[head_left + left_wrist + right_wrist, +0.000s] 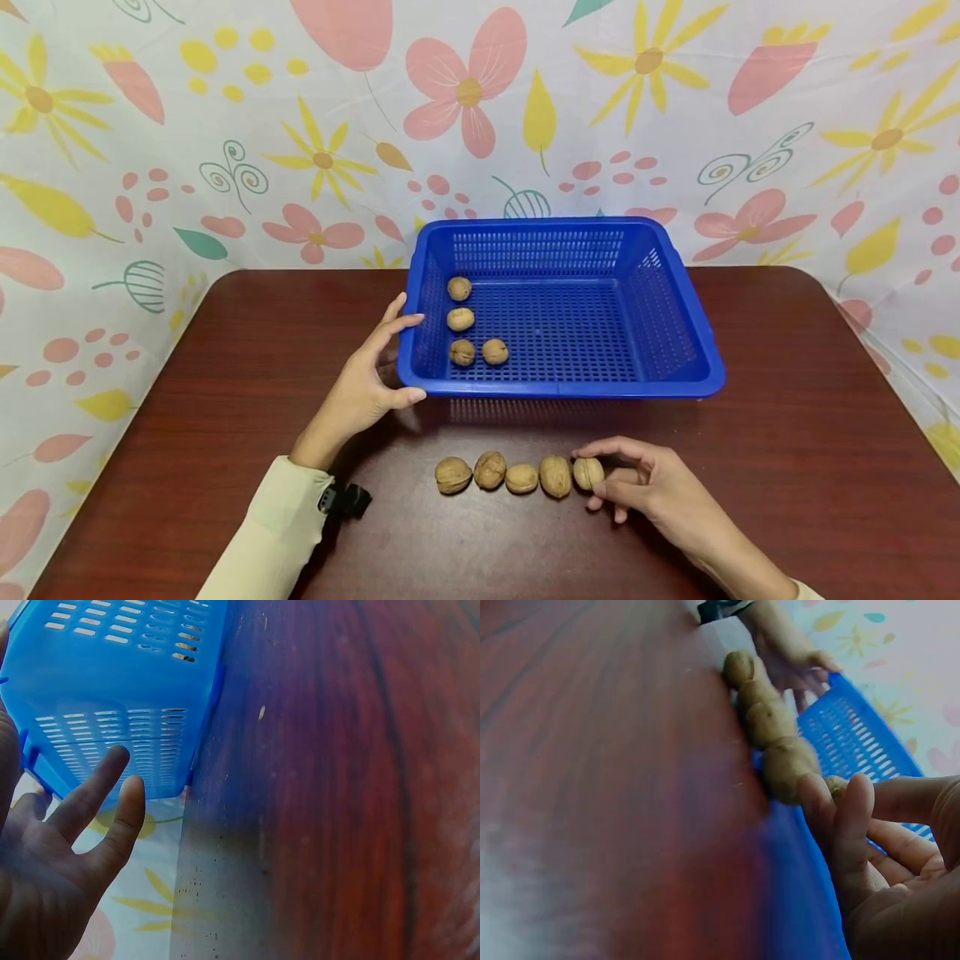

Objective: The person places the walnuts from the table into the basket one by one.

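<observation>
A blue plastic basket [675, 333] stands mid-table with several walnuts [461, 319] lying inside along its left side. My left hand [401, 360] spans the basket's front-left corner, thumb on the front rim and straight fingers against the left wall. In the left wrist view the left hand [105, 802] is spread beside the basket [112, 667]. A row of several walnuts [491, 471] lies in front of the basket. My right hand [600, 483] pinches the rightmost walnut [587, 472] between index finger and thumb. The right wrist view shows the right hand [847, 802] at that walnut [834, 784].
The dark wooden table [787, 433] has rounded corners and a floral cloth backdrop [225, 125] around it. Bare tabletop lies left and right of the basket. A small black device [345, 500] sits at my left wrist.
</observation>
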A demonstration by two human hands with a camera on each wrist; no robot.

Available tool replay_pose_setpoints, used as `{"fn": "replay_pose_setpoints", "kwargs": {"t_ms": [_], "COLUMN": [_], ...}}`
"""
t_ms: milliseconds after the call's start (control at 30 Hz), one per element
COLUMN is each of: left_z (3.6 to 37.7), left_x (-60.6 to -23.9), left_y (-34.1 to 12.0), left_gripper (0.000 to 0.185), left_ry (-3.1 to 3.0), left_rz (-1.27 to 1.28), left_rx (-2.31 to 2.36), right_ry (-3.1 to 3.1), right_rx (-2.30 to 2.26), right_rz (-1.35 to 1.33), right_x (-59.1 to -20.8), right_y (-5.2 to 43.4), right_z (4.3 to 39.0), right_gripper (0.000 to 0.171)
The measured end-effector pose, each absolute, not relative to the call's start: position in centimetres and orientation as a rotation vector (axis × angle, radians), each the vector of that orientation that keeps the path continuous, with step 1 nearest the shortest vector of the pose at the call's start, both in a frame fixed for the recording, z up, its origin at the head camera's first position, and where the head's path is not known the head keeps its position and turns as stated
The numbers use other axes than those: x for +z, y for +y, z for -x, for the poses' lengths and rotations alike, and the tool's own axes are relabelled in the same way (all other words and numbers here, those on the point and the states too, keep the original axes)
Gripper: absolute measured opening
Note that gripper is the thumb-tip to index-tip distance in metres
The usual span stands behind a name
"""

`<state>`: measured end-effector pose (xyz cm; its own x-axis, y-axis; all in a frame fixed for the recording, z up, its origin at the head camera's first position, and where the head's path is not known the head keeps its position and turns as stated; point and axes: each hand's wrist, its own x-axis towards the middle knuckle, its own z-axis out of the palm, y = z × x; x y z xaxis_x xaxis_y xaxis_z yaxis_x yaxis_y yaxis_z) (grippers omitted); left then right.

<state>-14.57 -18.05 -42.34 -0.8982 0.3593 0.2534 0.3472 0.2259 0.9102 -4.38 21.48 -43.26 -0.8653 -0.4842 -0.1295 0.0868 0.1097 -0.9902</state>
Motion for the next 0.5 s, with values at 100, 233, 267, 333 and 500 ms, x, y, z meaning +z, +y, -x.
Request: {"fn": "replay_pose_setpoints", "kwargs": {"t_ms": [100,233,267,333,500], "left_z": [14.6,14.6,14.6,14.6,14.5], "left_x": [-42.3,-42.3,-42.2,-42.2,-42.3], "left_y": [-18.1,-18.1,-18.1,-18.1,-18.1], "left_gripper": [0.089,0.089,0.088,0.088,0.086], "left_ry": [2.449,2.445,2.447,2.45,2.454], "left_rz": [-0.698,-0.705,-0.707,-0.711,-0.702], "left_rx": [1.816,1.822,1.823,1.82,1.811], "right_ry": [1.906,1.819,1.799,1.775,1.7], "right_rx": [-1.835,-1.849,-1.849,-1.836,-1.81], "right_rz": [0.479,0.618,0.651,0.673,0.728], "right_x": [-42.3,-40.6,-40.1,-39.0,-36.4], "right_y": [21.8,22.0,22.0,21.9,21.5], "right_z": [4.5,5.0,5.2,5.7,7.5], "right_gripper": [0.036,0.037,0.038,0.038,0.038]}}
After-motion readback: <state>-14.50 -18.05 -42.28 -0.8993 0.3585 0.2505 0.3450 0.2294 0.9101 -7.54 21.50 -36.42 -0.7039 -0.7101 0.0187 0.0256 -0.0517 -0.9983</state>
